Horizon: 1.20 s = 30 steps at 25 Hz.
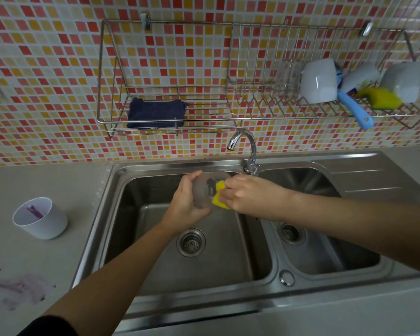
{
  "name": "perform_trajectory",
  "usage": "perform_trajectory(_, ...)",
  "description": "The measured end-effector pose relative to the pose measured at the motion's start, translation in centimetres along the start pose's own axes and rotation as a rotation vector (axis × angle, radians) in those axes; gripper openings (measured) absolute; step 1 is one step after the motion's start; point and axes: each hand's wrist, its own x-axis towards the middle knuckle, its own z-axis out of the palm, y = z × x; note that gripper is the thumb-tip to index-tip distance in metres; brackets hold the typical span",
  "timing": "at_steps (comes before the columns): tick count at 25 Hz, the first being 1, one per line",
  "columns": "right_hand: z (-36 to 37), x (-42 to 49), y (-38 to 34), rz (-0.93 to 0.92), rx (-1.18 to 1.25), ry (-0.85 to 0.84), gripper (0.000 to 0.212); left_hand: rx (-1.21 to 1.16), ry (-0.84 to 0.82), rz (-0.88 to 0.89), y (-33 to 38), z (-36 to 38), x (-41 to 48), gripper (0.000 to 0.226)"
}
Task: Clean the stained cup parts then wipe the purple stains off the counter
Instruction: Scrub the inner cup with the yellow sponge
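1. Now, over the left basin of the stainless steel sink [131, 190], I see the left hand [183, 202] with its fingers curled round a clear plastic cup part [204, 192]. The part is rounded and dome-like, with a dark mark near its middle.
2. The right hand [247, 192] pinches a soft yellow sponge [219, 194], which is bent at its middle, and presses it against the clear part.
3. Behind both hands a curved chrome tap [244, 144] rises from the sink's back rim, between the two basins.
4. On my feed a smooth white cup [40, 218] with tapering sides stands upright on the matte grey worktop [58, 180]. It is left of the sink and well apart from the hands, and a purple smear runs down its inner wall.
5. Patchy purple stains [10, 287] are smeared across the near left part of the worktop.
6. A thin steel wire rack [167, 103] hangs on the small-tiled mosaic wall. A folded dark blue cloth [155, 112] lies in its left section.
7. In the rack's right section sit glossy white cups [319, 81], a blue-handled brush [357, 110] and a second yellow sponge [383, 98].
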Motion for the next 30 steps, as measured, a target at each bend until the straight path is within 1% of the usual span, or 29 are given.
perform_trajectory(1, 0.3, 0.0, 0.0, 0.033, -0.050, 0.032, 0.024, -0.005, -0.006, -0.002, 0.1, 0.0, 0.0, 0.088)
perform_trajectory(2, 0.2, 0.3, -0.4, 0.087, 0.081, 0.014, 0.027, -0.011, -0.012, -0.002, 0.3, 0.1, 0.1, 0.088)
perform_trajectory(3, 0.7, 0.6, -0.2, 0.099, 0.168, 0.021, 0.032, -0.016, -0.016, -0.003, 0.3, 0.2, 0.1, 0.088)
perform_trajectory(5, 0.8, 0.8, -0.3, 0.070, 0.310, 0.004, 0.035, -0.027, -0.007, -0.014, 0.4, 0.2, 0.0, 0.088)
perform_trajectory(6, 0.8, 0.9, -0.1, 0.051, 0.315, 0.038, 0.035, -0.033, 0.004, -0.027, 0.4, 0.2, 0.0, 0.088)
perform_trajectory(7, 1.1, 0.8, -0.1, 0.026, 0.249, 0.083, 0.035, -0.032, 0.006, -0.038, 0.4, 0.2, -0.1, 0.087)
perform_trajectory(8, 1.3, 0.6, 0.0, -0.002, 0.130, 0.119, 0.035, -0.024, -0.002, -0.044, 0.3, 0.2, -0.1, 0.087)
perform_trajectory(9, 1.6, 0.4, 0.2, -0.021, 0.094, 0.137, 0.037, -0.006, -0.018, -0.048, 0.2, 0.2, -0.1, 0.087)
perform_trajectory(11, 2.0, 0.2, 0.5, -0.043, 0.147, 0.167, 0.042, 0.051, -0.054, -0.049, -0.1, -0.1, 0.0, 0.088)
perform_trajectory(13, 1.6, 0.0, 0.8, 0.011, 0.090, 0.321, 0.034, 0.113, -0.058, -0.066, -0.8, -0.7, 0.0, 0.090)
perform_trajectory(14, 1.0, -0.2, 1.1, 0.076, 0.076, 0.399, 0.037, 0.122, -0.046, -0.092, -1.1, -1.2, 0.0, 0.090)
perform_trajectory(15, 0.3, 0.1, 1.7, 0.164, 0.103, 0.470, 0.044, 0.119, -0.029, -0.119, -1.4, -1.6, 0.0, 0.090)
perform_trajectory(17, -1.2, 1.5, 3.5, 0.361, 0.255, 0.575, 0.058, 0.106, -0.009, -0.144, -1.5, -2.2, 0.0, 0.090)
perform_trajectory(19, -2.9, 4.0, 5.8, 0.595, 0.409, 0.672, 0.059, 0.086, -0.007, -0.150, -1.4, -2.5, 0.0, 0.089)
perform_trajectory(21, -3.9, 7.3, 7.8, 0.849, 0.528, 0.697, 0.057, 0.058, 0.009, -0.148, -1.2, -2.7, 0.0, 0.090)
perform_trajectory(22, -4.0, 8.8, 8.6, 0.945, 0.588, 0.662, 0.057, 0.040, 0.023, -0.146, -1.1, -2.9, 0.0, 0.090)
perform_trajectory(24, -3.8, 11.8, 10.2, 1.036, 0.663, 0.490, 0.061, 0.012, 0.055, -0.153, -1.0, -3.4, -0.1, 0.091)
perform_trajectory(27, -3.6, 14.9, 12.3, 1.022, 0.731, 0.149, 0.065, 0.005, 0.082, -0.153, -1.4, -4.2, -1.0, 0.092)
perform_trajectory(30, -3.5, 16.3, 14.0, 0.973, 0.912, -0.179, 0.067, 0.006, 0.082, -0.153, -1.8, -5.0, -1.9, 0.092)
